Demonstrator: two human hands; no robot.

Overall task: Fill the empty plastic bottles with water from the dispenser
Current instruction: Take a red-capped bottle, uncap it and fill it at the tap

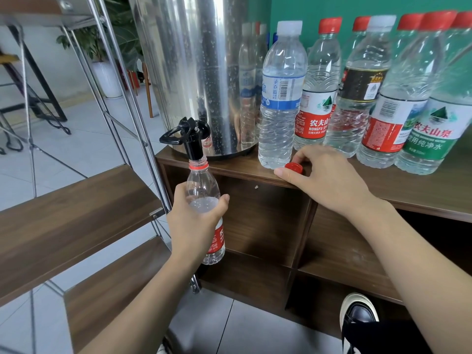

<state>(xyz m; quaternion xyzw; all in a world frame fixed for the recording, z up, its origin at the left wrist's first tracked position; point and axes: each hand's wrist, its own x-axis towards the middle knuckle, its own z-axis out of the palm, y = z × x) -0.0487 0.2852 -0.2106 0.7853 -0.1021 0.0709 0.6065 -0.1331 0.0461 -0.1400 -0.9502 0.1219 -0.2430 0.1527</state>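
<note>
My left hand [196, 223] grips an uncapped, red-labelled plastic bottle [203, 190] upright, its mouth right under the black tap [190, 137] of the steel water dispenser [194, 67]. Water stands high in the bottle, about at my fingers. My right hand [324, 175] rests on the wooden cabinet top [421, 190], and its thumb and fingers pinch a loose red cap [294, 167]. Behind it stand several capped bottles, the nearest a blue-labelled one [281, 98] with a white cap.
A metal-framed rack with wooden shelves [76, 215] stands at the left, close to the tap. Open cabinet compartments [263, 218] lie below the top. My shoe [357, 315] is on the tiled floor. A potted plant [102, 47] is far back left.
</note>
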